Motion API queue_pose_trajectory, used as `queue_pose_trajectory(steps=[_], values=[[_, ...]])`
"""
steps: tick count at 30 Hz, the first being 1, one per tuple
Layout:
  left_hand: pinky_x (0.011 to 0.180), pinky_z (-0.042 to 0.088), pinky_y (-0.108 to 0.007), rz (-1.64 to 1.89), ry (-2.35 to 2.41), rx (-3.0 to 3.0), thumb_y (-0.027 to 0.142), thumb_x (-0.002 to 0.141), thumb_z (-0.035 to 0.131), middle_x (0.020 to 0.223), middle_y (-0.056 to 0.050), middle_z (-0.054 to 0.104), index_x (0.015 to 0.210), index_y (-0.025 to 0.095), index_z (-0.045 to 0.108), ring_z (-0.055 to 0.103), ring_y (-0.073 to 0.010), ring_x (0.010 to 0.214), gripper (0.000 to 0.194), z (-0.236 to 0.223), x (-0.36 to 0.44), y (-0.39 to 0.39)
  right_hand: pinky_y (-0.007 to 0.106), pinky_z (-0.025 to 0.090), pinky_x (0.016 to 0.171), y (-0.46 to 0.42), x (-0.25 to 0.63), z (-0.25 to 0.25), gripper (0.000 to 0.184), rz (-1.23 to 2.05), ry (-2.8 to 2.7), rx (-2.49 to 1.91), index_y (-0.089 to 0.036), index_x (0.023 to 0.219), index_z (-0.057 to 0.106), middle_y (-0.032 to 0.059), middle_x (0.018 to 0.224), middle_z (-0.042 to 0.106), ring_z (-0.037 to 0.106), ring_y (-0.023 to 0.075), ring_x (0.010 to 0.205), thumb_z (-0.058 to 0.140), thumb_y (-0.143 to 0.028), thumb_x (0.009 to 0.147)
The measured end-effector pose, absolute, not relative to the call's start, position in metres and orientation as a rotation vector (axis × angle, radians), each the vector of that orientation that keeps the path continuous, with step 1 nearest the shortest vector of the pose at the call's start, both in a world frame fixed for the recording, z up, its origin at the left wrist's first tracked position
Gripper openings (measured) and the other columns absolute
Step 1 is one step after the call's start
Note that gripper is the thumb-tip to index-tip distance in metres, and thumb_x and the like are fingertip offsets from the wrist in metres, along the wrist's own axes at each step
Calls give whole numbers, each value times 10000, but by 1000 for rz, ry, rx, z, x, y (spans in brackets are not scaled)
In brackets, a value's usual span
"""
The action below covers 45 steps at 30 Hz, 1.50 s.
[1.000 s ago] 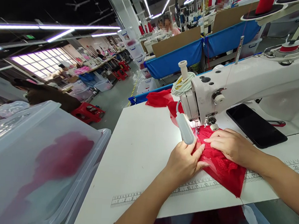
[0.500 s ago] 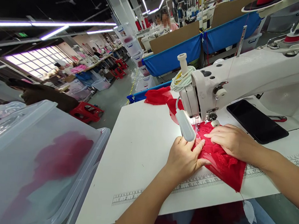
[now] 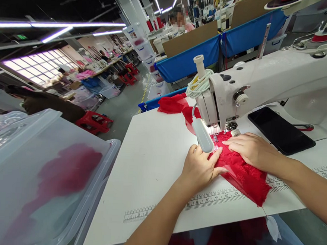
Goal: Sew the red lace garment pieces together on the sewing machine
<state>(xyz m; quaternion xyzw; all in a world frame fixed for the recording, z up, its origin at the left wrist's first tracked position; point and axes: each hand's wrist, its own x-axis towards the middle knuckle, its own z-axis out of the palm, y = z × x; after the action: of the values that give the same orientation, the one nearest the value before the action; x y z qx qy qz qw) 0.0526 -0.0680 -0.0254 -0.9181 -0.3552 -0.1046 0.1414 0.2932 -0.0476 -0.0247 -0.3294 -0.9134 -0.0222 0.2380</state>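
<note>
Red lace-trimmed sheer fabric point(image 3: 241, 172) lies under the needle end of a white sewing machine point(image 3: 223, 98), its near corner spread over the printed ruler. My left hand point(image 3: 201, 166) rests on the fabric's left edge, thumb stretched away from the fingers, which the small grey lamp point(image 3: 203, 135) partly hides. From the right, my right hand point(image 3: 252, 151) presses its extended fingers on the lace just in front of the presser foot point(image 3: 215, 136). Both hands are open, lying on the cloth rather than wrapped round it. More red fabric point(image 3: 173, 103) trails behind the needle at the table's far edge.
A black phone point(image 3: 281, 130) lies right of the machine head, with a red-handled tool point(image 3: 303, 127) behind it. A translucent plastic bin point(image 3: 73, 161) stands at the left. Red cloth point(image 3: 233, 239) hangs below the table's front edge. Other people sit at stations farther off.
The fabric's near part has shifted and lies smoother, with its front corner a little farther right. Both hands stay on it with only slight movement.
</note>
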Motion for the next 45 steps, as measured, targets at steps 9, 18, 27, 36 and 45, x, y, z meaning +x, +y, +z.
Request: queue_pose_trajectory(steps=[9, 18, 27, 36, 45], values=[[849, 414, -406, -299, -1043, -2649, 602, 999, 421, 1036, -128, 718, 1410, 197, 570, 614, -281, 956, 596, -30, 49, -62, 367, 566, 871, -45, 294, -32, 431, -40, -2444, -919, -159, 1082, 706, 109, 1089, 754, 679, 216, 1065, 390, 0, 836], [830, 449, -390, -348, -764, -2721, 596, 984, 466, 1088, -144, 678, 1186, 106, 655, 618, -253, 931, 563, -16, 63, -72, 417, 559, 945, -46, 296, -32, 348, -49, -2439, -878, -170, 1002, 706, 117, 1161, 731, 661, 230, 1097, 430, -13, 862], [576, 406, -291, -190, -578, -2719, 128, 1000, 458, 802, -34, 570, 898, 159, 593, 558, -165, 705, 172, -4, 79, -125, 400, 560, 838, -72, 321, -12, 425, -56, -2661, -1032, -181, 1139, 682, 132, 1262, 660, 642, 254, 1020, 498, -23, 790], [647, 456, -285, -194, -604, -2742, -19, 946, 358, 809, -40, 566, 945, 145, 575, 542, -170, 711, 272, -9, 89, -128, 296, 505, 627, -86, 348, -2, 573, 186, -2834, -1137, -273, 1287, 627, 80, 1430, 567, 688, 248, 1053, 530, -130, 741], [578, 391, -280, -1089, -1992, -3161, 395, 992, 285, 648, -3, 481, 671, 207, 438, 455, -154, 613, 402, -15, 90, -108, 298, 465, 643, -75, 316, -11, 232, 481, -2261, -1147, -235, 854, 685, 52, 1008, 726, 680, 215, 841, 486, -162, 759]])
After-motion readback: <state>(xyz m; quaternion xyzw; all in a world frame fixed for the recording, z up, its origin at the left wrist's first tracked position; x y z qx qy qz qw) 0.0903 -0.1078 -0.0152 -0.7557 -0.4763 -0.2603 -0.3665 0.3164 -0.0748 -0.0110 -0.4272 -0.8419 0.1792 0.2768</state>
